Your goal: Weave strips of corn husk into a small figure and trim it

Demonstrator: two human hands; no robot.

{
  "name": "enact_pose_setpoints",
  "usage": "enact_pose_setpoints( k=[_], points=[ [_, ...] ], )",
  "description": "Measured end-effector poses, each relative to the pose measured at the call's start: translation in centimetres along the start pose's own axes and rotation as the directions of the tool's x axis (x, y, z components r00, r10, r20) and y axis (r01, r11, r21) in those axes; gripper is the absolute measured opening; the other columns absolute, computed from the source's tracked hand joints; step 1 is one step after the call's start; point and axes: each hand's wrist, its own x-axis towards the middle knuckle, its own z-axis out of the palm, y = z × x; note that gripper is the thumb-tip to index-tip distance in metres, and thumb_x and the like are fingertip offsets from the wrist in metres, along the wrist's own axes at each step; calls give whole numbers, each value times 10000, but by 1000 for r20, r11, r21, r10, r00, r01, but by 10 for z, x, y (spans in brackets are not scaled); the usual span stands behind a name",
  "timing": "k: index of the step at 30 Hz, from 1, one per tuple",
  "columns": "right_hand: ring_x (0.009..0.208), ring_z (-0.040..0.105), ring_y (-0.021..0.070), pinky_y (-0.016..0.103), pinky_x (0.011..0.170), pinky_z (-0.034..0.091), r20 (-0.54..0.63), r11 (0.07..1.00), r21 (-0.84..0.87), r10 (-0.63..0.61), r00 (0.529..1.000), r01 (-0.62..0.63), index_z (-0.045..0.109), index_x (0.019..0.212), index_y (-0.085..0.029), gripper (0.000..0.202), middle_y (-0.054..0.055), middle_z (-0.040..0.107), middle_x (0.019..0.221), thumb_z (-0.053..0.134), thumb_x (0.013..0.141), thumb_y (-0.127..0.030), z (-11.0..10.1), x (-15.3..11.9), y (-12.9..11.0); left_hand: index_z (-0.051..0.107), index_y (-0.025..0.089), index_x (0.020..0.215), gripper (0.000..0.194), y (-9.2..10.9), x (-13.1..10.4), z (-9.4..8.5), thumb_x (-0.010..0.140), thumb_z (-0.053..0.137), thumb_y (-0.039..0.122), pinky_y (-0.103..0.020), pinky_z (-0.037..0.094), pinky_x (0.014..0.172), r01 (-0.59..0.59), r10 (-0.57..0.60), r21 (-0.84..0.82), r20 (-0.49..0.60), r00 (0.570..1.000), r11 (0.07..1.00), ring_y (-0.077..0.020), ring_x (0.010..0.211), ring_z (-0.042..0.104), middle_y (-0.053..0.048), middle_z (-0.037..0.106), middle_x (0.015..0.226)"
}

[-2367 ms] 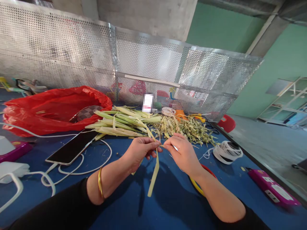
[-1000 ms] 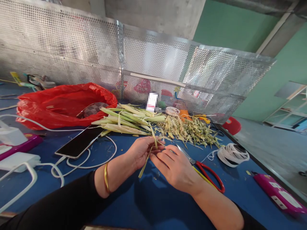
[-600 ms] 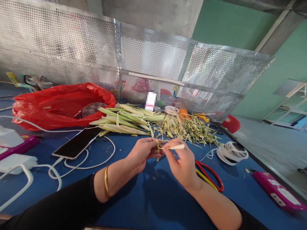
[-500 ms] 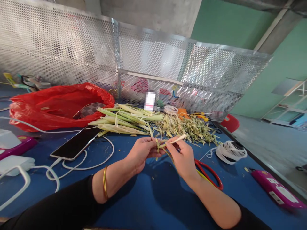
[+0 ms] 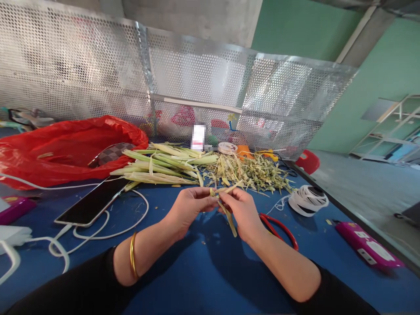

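Observation:
Pale yellow-green strips of leaf [image 5: 230, 221] are pinched between my two hands above the blue table. My left hand [image 5: 193, 205], closed on the strips, comes from the left, with a gold bangle on its wrist. My right hand [image 5: 238, 208] is closed on them from the right, its fingertips almost touching the left ones. One strip hangs down between the hands and a paler end points up to the right. Behind them lie long green leaves [image 5: 164, 166] and a heap of small dried pieces [image 5: 252, 170].
To the left are a red plastic bag [image 5: 65, 144], a black phone [image 5: 92, 201] and a white cable [image 5: 131, 225]. On the right are red-handled scissors [image 5: 285, 229], a white spool [image 5: 308, 201] and a purple packet [image 5: 365, 245]. A perforated metal screen [image 5: 197, 70] stands behind.
The view has shifted slightly to the right. The strips have turned: one now hangs lower between my hands, and the pale end sticks out less. Both hands still hold them.

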Motion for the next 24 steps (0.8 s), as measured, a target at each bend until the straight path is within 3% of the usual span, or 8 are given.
enact_pose_setpoints(
  k=[5,9,12,15,17,19,24],
  points=[
    [460,580,123,248,514,451,32,992,11,123,992,-123,585,690,-157,221,-11,636,580,704,632,-334,0,-2,-1,739,141,833,224,-5,2,0,660,721,282,-174,425,490,-70,75,49,-101,992,996,-123,665,594,-49,697,769],
    [465,608,124,246,509,448,109,985,-82,159,981,-151,571,741,-160,219,1,654,662,612,741,-375,0,-2,5,727,131,783,212,-4,5,-4,627,730,274,-166,394,458,-86,87,12,-205,975,996,-110,626,577,-39,682,713],
    [488,626,133,267,532,474,200,973,-227,78,977,-31,532,822,-183,157,11,671,743,482,845,-331,-1,-4,9,708,127,744,216,-1,8,-8,598,743,283,-166,386,451,-108,97,-18,-304,948,994,-105,591,572,-17,650,625],
    [605,654,152,296,615,498,272,865,-410,-187,944,289,486,1075,-208,200,32,687,863,409,891,-224,-4,-7,12,687,123,739,237,1,10,-9,572,754,278,-167,382,437,-112,91,-36,-371,924,993,-110,584,585,-14,650,621],
    [785,665,170,306,724,495,378,664,-523,-382,843,535,467,1189,-221,311,51,684,968,394,896,-150,-6,-8,12,680,119,752,247,1,10,-8,571,748,273,-166,380,422,-105,84,-34,-373,924,994,-107,574,580,-14,652,635],
    [913,643,180,298,788,478,494,428,-578,-493,716,694,528,1157,-225,306,57,675,1029,407,899,-115,-9,-8,11,675,117,761,257,0,9,-6,570,746,275,-165,383,412,-94,80,-24,-349,934,995,-99,555,562,-8,646,637],
    [816,632,175,300,773,462,694,-124,-597,-575,433,793,616,1021,-177,214,75,691,924,430,928,-127,-12,-4,5,652,123,717,265,-6,6,-2,539,771,279,-162,381,401,-62,50,-32,-280,959,998,-80,508,521,16,616,599]
  ],
)
